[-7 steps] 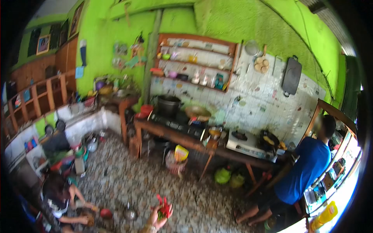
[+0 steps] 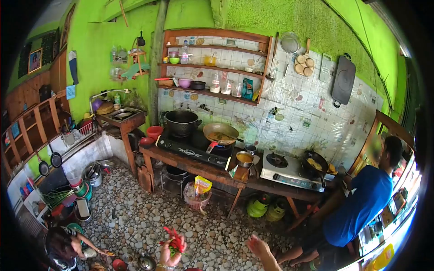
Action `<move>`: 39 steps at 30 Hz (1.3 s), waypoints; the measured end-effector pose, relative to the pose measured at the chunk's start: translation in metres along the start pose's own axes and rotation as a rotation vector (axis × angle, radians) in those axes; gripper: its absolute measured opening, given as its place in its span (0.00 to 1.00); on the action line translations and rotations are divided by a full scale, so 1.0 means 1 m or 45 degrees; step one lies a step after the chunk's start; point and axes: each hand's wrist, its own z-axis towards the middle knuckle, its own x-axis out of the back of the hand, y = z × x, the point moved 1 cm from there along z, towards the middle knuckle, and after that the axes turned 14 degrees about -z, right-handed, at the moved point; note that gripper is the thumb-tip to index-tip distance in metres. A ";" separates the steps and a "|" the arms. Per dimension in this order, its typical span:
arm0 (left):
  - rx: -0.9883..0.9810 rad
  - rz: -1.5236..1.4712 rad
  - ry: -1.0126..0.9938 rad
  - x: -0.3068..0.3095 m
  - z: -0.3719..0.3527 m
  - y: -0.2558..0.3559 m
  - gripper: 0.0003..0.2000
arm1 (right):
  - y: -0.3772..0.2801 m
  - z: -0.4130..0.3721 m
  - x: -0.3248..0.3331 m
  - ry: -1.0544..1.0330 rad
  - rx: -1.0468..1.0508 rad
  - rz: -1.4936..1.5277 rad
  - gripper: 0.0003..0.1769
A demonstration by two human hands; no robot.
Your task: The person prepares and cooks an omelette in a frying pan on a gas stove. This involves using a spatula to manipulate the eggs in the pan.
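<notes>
At the bottom centre, my left hand is closed around a bunch of red chilies with green stems, held up above the pebble-patterned floor. To its right, my right hand reaches in from the bottom edge, fingers apart and nothing in it. Below and left of the chilies, a red bowl and a metal pot stand on the floor.
A person in blue stands at the right by a stove. Another person crouches at the lower left. A wooden counter holds a black stove, a pot and a pan. Green gas cylinders sit beneath.
My right hand has come into view at the bottom. The view has shifted, and my left hand with the chilies now appears a little further left. The crouching person's arm has moved.
</notes>
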 end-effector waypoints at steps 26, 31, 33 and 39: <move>-0.014 -0.063 -0.065 -0.196 0.455 0.009 0.10 | -0.415 0.497 -0.315 -0.327 0.549 -0.648 0.30; -0.253 -0.111 -0.034 -0.189 0.463 0.019 0.10 | -0.450 0.470 -0.309 0.087 1.322 -2.494 0.29; -0.450 -0.128 -0.052 -0.189 0.460 0.026 0.11 | -0.442 0.449 -0.281 0.395 1.479 -2.915 0.31; -0.573 -0.485 -0.027 -0.204 0.468 0.019 0.16 | -0.441 0.500 -0.244 0.426 1.098 -3.053 0.29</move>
